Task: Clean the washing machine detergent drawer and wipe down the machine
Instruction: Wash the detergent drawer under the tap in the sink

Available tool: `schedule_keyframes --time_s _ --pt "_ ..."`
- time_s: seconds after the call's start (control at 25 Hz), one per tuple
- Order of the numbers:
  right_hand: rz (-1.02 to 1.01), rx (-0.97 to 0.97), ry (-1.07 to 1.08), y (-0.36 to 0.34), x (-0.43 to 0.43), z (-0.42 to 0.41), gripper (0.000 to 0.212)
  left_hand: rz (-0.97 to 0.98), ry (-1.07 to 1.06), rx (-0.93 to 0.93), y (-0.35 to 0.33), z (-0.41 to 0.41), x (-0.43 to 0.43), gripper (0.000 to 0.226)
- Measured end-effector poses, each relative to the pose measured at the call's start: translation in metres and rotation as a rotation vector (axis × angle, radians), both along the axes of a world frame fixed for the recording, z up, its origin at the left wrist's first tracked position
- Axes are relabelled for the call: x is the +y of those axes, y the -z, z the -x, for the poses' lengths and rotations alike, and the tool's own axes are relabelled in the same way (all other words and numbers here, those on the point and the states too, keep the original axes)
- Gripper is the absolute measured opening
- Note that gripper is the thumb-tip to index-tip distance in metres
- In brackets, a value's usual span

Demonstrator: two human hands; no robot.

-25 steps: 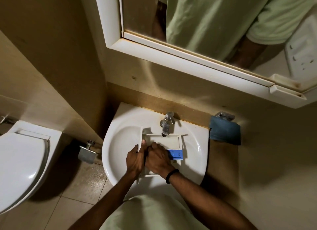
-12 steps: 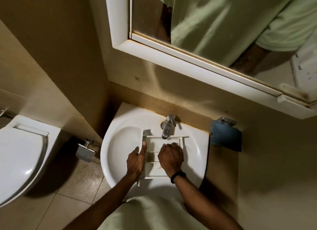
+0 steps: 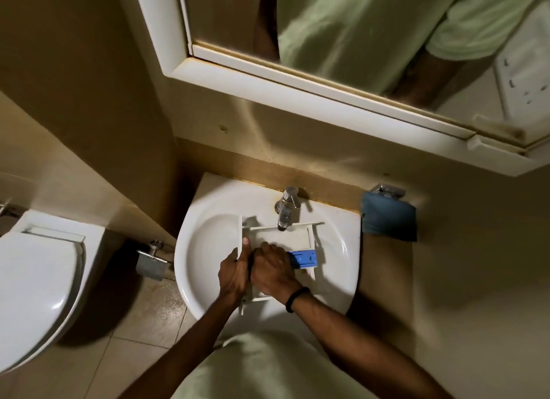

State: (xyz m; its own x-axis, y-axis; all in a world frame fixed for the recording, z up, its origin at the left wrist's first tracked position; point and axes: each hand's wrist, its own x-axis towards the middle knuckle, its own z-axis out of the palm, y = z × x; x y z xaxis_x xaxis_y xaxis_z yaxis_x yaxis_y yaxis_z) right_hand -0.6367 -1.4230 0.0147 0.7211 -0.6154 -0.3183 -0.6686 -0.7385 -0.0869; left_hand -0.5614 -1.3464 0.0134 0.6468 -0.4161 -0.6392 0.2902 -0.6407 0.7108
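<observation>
1. Head view, detergent drawer (image 3: 279, 235): white, lying in the sink (image 3: 342, 240) basin, its far end under the faucet (image 3: 286, 209) spout.
2. Left hand (image 3: 235, 272): fingers wrapped around the drawer's left panel, with the thumb laid along the panel's inner face and its tip pointing toward the faucet.
3. Right hand (image 3: 272, 269): knuckles up, fingers curled down into the drawer, the hand's side against the left hand. Whether these fingers hold anything cannot be told.
4. Blue insert (image 3: 304, 258): seated in the drawer, just beyond the right knuckles, on the side away from the left fingers.
5. Black wristband (image 3: 296, 299): on the right wrist, behind the curled fingers.
6. Blue cloth (image 3: 388, 221): hanging from a chrome wall holder, well to the right of the right fingers, just beside the sink's rim.
7. Toilet (image 3: 38, 279): lid down, well to the left of the left fingers.
8. Metal paper holder (image 3: 150, 264): on the wall, between the toilet and the sink.
</observation>
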Motion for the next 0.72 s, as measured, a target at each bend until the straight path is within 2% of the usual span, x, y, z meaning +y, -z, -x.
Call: schedule_keyframes --time_s 0.16,0.28,0.36,0.4,0.52,0.6,0.64,0.72 --pt "0.048 -0.006 0.353 0.004 -0.017 0.003 0.028 0.012 -0.017 -0.002 -0.006 0.001 -0.003 0.064" --pt "-0.096 0.004 0.079 0.002 0.003 -0.009 0.027 -0.012 -0.075 0.054 -0.005 0.003 0.0 0.072" --pt "-0.017 -0.069 0.086 -0.006 0.009 0.011 0.027 -0.009 -0.076 0.072 -0.007 0.007 0.005 0.082" --pt "0.038 -0.131 0.169 -0.008 0.009 0.028 0.031 -0.007 -0.069 0.06 -0.009 0.01 0.007 0.087" --pt "0.111 -0.32 0.596 -0.014 0.012 0.076 0.046 -0.043 -0.133 0.058 -0.014 0.021 0.017 0.113" --pt "-0.053 -0.398 0.957 -0.025 0.019 0.095 0.063 -0.046 -0.242 0.107 -0.016 0.031 0.027 0.126" --pt "-0.241 -0.433 1.156 -0.025 0.021 0.1 0.07 -0.037 -0.296 0.142 -0.018 0.036 0.03 0.129" --pt "-0.717 -0.543 1.422 -0.018 0.029 0.101 0.068 -0.062 -0.348 0.226 -0.023 0.046 0.038 0.132"
